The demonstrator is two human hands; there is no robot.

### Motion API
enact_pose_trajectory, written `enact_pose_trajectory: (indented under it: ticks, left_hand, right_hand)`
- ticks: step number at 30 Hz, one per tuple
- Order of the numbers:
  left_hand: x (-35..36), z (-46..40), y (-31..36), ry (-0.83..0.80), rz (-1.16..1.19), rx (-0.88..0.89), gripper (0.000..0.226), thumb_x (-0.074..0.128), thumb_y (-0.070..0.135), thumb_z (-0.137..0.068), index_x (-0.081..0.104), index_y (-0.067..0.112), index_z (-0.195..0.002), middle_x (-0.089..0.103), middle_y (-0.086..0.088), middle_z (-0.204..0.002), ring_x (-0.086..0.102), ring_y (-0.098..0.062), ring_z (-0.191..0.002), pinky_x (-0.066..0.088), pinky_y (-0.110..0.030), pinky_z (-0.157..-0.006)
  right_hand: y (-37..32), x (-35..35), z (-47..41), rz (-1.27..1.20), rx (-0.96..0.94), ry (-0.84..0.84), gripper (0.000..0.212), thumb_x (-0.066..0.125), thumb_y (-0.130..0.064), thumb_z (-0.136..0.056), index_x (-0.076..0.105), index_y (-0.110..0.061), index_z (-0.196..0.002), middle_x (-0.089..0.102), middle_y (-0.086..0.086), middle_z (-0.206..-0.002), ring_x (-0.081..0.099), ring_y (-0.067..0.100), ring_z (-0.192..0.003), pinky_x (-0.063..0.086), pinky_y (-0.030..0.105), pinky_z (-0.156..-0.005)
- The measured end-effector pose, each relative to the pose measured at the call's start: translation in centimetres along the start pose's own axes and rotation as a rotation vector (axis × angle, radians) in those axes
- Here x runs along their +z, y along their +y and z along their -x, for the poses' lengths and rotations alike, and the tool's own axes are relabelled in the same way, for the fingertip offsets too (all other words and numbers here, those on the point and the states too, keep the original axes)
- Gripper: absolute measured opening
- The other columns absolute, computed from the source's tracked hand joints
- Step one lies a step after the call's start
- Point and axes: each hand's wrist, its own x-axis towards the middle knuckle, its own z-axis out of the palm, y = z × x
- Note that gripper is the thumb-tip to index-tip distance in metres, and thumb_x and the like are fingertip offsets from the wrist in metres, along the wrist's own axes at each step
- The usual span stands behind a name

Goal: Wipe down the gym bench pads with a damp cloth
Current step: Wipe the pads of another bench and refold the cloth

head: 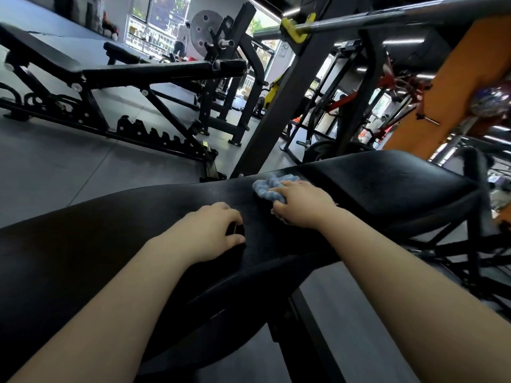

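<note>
Down low, two bare arms reach out over a long black pad (116, 233). The left hand (210, 230) rests on the pad with its fingers curled down, tips touching the top. It holds nothing. Just past it, the right hand (301, 204) presses on a blue cloth (266, 186). The fingers bend over the cloth and hold it bunched up against the pad, near the far edge. Part of the cloth sticks out past the fingers. Right after that comes a second black pad (387, 178), tipped a little, close beside the first one. A dark post (293, 87) stands behind the pads, and a bar (387, 16) with a yellow hook (297, 29) runs across up high. Farther left, another bench (154, 71) stands on the gray floor (69, 167). Far back, bright windows (154, 23) show, with a person (182, 40) near them.
</note>
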Motion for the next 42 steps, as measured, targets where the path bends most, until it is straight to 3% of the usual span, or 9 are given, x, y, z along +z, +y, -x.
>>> enact_pose_trajectory:
  ticks: [5,9,13,17,21,24,27,37,42]
  left_hand:
    - [0.3,-0.5,1.7,0.053,0.008,0.065,0.040,0.051,0.045,-0.091,0.048,0.032,-0.128,0.041,0.011,-0.135,0.042,-0.014,-0.123,0.039,-0.036,-0.099]
    - [0.5,-0.5,2.8,0.111,0.017,0.111,0.041,0.050,0.046,-0.091,0.045,0.033,-0.130,0.039,0.013,-0.137,0.042,-0.014,-0.123,0.039,-0.033,-0.098]
    - [0.9,-0.5,4.0,0.144,0.054,0.151,0.046,0.049,0.047,-0.091,0.042,0.033,-0.135,0.036,0.014,-0.140,0.040,-0.013,-0.126,0.038,-0.033,-0.101]
    - [1.4,-0.8,5.0,0.165,0.048,0.180,0.049,0.048,0.048,-0.091,0.039,0.033,-0.137,0.036,0.014,-0.141,0.037,-0.012,-0.128,0.037,-0.035,-0.104]
    - [1.9,-1.3,6.1,0.177,0.066,0.190,0.050,0.045,0.049,-0.092,0.036,0.034,-0.139,0.034,0.015,-0.142,0.034,-0.011,-0.130,0.032,-0.034,-0.107]
    - [2.3,-1.7,6.6,0.173,0.060,0.197,0.051,0.045,0.049,-0.092,0.035,0.034,-0.139,0.034,0.015,-0.142,0.033,-0.010,-0.131,0.031,-0.034,-0.107]
    - [2.7,-2.1,6.8,0.175,0.059,0.187,0.051,0.045,0.051,-0.091,0.036,0.035,-0.139,0.034,0.015,-0.142,0.032,-0.010,-0.131,0.031,-0.034,-0.107]
    - [3.1,-2.7,7.2,0.163,0.020,0.183,0.053,0.039,0.055,-0.091,0.033,0.035,-0.140,0.030,0.014,-0.145,0.030,-0.013,-0.133,0.032,-0.035,-0.107]
    - [3.4,-2.5,7.2,0.165,0.020,0.185,0.053,0.039,0.053,-0.092,0.032,0.035,-0.141,0.027,0.012,-0.148,0.028,-0.014,-0.135,0.029,-0.036,-0.108]
  right_hand:
    - [0.5,-0.8,4.8,-0.081,-0.108,0.054,0.027,0.045,-0.033,-0.091,0.062,-0.026,-0.110,0.062,-0.005,-0.113,0.048,0.019,-0.099,0.045,0.037,-0.085]
    - [2.4,-3.2,6.2,-0.714,0.009,0.100,0.019,0.051,-0.022,-0.094,0.067,-0.015,-0.098,0.066,0.000,-0.088,0.058,0.011,-0.082,0.045,0.028,-0.078]
    - [6.6,-4.0,5.6,-1.122,0.325,0.242,0.020,0.055,-0.028,-0.091,0.069,-0.014,-0.090,0.071,0.012,-0.098,0.063,0.019,-0.087,0.050,0.032,-0.083]
    - [10.8,-4.3,5.8,-0.463,0.560,0.401,0.040,0.059,-0.027,-0.087,0.052,-0.021,-0.127,0.057,0.006,-0.124,0.054,0.022,-0.109,0.045,0.032,-0.087]
    - [8.3,-3.5,6.8,-0.222,0.206,0.632,0.040,0.052,-0.008,-0.087,0.058,-0.015,-0.125,0.051,0.006,-0.133,0.046,0.025,-0.122,0.041,0.037,-0.099]
    - [5.9,-1.5,6.1,-0.166,0.070,0.366,0.040,0.044,-0.025,-0.095,0.052,-0.019,-0.134,0.041,0.004,-0.145,0.037,0.025,-0.133,0.033,0.041,-0.108]
    - [6.8,0.2,5.4,0.061,0.161,0.009,0.055,0.023,-0.060,-0.095,0.019,-0.043,-0.147,0.011,-0.003,-0.159,0.004,0.026,-0.146,-0.003,0.054,-0.115]
    - [18.5,-2.8,5.5,0.032,0.631,-0.020,0.057,0.016,-0.074,-0.088,0.013,-0.056,-0.142,-0.003,-0.007,-0.160,-0.005,0.031,-0.146,-0.005,0.073,-0.105]
    - [16.5,-2.0,5.4,0.071,0.617,0.017,0.052,0.015,-0.064,-0.094,0.014,-0.052,-0.144,0.001,-0.006,-0.160,-0.003,0.028,-0.146,-0.001,0.070,-0.107]
